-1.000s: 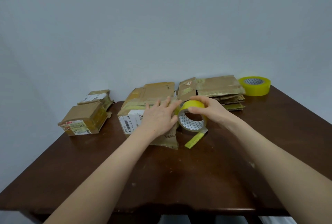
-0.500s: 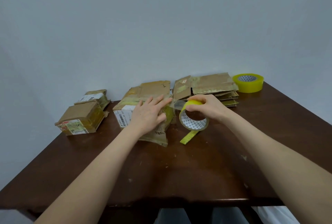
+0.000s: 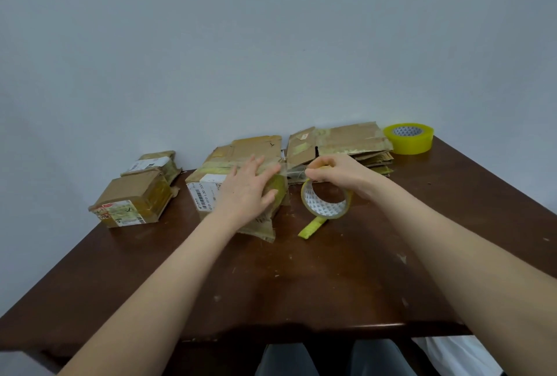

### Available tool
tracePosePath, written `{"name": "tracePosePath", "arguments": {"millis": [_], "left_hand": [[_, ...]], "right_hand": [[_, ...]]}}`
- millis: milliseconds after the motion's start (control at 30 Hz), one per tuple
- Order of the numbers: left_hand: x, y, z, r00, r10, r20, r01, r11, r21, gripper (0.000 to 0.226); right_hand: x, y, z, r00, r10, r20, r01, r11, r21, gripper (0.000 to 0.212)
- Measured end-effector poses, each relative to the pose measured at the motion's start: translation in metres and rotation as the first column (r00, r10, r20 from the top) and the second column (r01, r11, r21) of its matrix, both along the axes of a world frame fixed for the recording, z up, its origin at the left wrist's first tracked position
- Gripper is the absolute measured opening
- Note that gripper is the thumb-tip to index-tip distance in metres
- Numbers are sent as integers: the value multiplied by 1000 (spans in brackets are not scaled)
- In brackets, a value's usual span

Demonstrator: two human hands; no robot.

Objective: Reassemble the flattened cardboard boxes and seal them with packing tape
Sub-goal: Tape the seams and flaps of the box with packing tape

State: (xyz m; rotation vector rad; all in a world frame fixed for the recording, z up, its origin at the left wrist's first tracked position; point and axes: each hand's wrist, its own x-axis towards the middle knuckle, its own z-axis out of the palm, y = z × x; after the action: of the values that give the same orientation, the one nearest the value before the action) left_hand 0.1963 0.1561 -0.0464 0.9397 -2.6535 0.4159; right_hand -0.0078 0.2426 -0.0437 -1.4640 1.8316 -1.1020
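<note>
Dark wooden desk (image 3: 301, 285) is standing against a pale wall. Left hand (image 3: 247, 192) is lying flat with fingers spread, pressing on the taped box (image 3: 205, 192) at mid-desk. Right hand (image 3: 340, 173) is gripping the top of the tape roll (image 3: 325, 210), held on edge just right of that box, with a clear strip stretching between them. Flattened cardboard (image 3: 346, 142) is lying behind both hands. 2 sealed boxes (image 3: 132, 201) are sitting well left.

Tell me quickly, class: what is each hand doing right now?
Left hand: open, fingers flat on the cardboard box.
Right hand: grips the top of the tape roll.
</note>
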Motion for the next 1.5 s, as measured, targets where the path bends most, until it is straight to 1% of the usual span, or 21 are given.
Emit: {"name": "tracePosePath", "arguments": {"millis": [33, 67, 100, 133, 167, 200, 267, 333, 400, 500, 567, 667, 733, 800, 933, 1000, 1033, 1100, 1167, 1267, 1500], "left_hand": [[-1, 10, -3, 991, -107, -81, 97, 988, -121, 34], [-1, 20, -9, 960, -232, -158, 191, 952, -238, 23], [-2, 30, -19, 926, -323, -196, 256, 917, -306, 17], [-3, 39, -28, 913, -355, -200, 284, 906, -313, 16], [-6, 48, -37, 920, -341, -192, 283, 919, -275, 17], [-12, 55, -45, 941, -295, -167, 261, 945, -198, 20], [-28, 61, -60, 990, -136, -39, 136, 991, 4, 28], [-46, 63, -70, 998, -19, 58, 10, 990, 141, 37], [-60, 63, -75, 996, 8, 85, -20, 989, 146, 38], [-65, 62, -75, 993, 14, 117, -28, 993, 119, 27], [-56, 63, -71, 988, 34, 149, -51, 992, 111, 24], [-28, 72, -62, 984, 82, 161, -110, 979, 171, 22], [-3, 81, -55, 982, 135, 132, -160, 964, 210, 21], [23, 89, -39, 982, 183, 54, -190, 960, 207, 21], [39, 86, 5, 954, 192, -231, -159, 975, 156, 9], [26, 75, 23, 914, 175, -367, -135, 982, 132, 12], [16, 68, 28, 899, 174, -403, -138, 983, 118, 17], [-6, 53, 30, 898, 180, -402, -153, 983, 100, 28], [-23, 45, 24, 913, 178, -367, -145, 983, 116, 33], [-29, 40, 8, 924, 173, -342, -135, 982, 131, 30], [-20, 33, -5, 899, 170, -403, -142, 985, 99, 26]], "right_hand": [[2, -3, 4, 999, -37, -17, 37, 999, -13, 33], [5, -6, 8, 998, -67, -20, 66, 998, -22, 34], [8, -9, 12, 996, -88, -12, 88, 996, -24, 35], [11, -11, 15, 994, -106, -11, 106, 994, -24, 34], [12, -13, 17, 992, -123, -33, 122, 992, -27, 33], [12, -14, 18, 988, -139, -70, 137, 990, -35, 31], [11, -14, 17, 977, -162, -138, 157, 986, -47, 24], [11, -12, 14, 974, -171, -150, 165, 985, -50, 23], [10, -10, 10, 974, -177, -139, 170, 984, -60, 22], [8, -9, 5, 974, -175, -145, 166, 984, -67, 22], [7, -9, 4, 972, -176, -157, 166, 984, -70, 24], [7, -11, 3, 969, -184, -165, 173, 982, -75, 23], [8, -13, 2, 966, -198, -165, 188, 980, -71, 22], [9, -14, 0, 965, -210, -157, 203, 977, -60, 21], [15, -17, -5, 952, -255, -169, 253, 967, -36, 20], [21, -16, -8, 939, -288, -185, 289, 957, -23, 19], [23, -15, -10, 932, -308, -191, 309, 951, -22, 19], [27, -12, -11, 923, -340, -181, 341, 940, -29, 17], [29, -9, -13, 919, -362, -158, 361, 932, -36, 18], [31, -6, -17, 910, -396, -124, 393, 918, -45, 16], [34, -5, -21, 894, -446, -27, 443, 893, -77, 14]]}}
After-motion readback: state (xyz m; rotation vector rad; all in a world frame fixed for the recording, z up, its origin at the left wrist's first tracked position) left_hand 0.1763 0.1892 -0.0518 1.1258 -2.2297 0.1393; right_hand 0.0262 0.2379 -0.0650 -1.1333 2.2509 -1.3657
